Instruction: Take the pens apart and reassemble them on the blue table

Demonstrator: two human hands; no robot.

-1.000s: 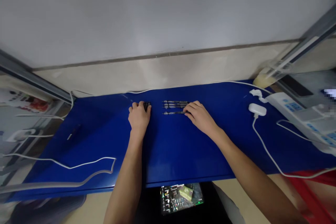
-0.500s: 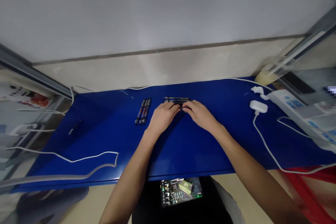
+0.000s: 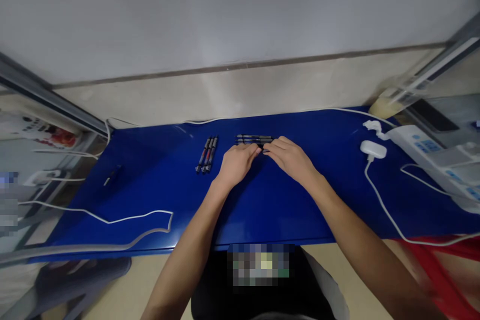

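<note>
Our left hand (image 3: 237,163) and right hand (image 3: 290,158) meet at the 12 o'clock pens (image 3: 254,139) | grip: cannot tell | 11 o'clock pen trio (image 3: 207,154): now uncovered

A white charger (image 3: 373,149) and cable (image 3: 383,215) lie beside a keyed device (image 3: 423,147).

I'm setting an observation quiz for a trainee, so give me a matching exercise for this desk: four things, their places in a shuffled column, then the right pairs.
Things
1. left hand
2. right hand
3. slanted pens
4. white corded gadget

Places
A. Near the right end of the blue tabletop
B. Lying side by side, left of both hands
C. Coming from the right, fingertips below the right end of the level pens
D. Coming from the left, just right of the slanted pens

Pairs: 1-D, 2-C, 3-B, 4-A
</note>
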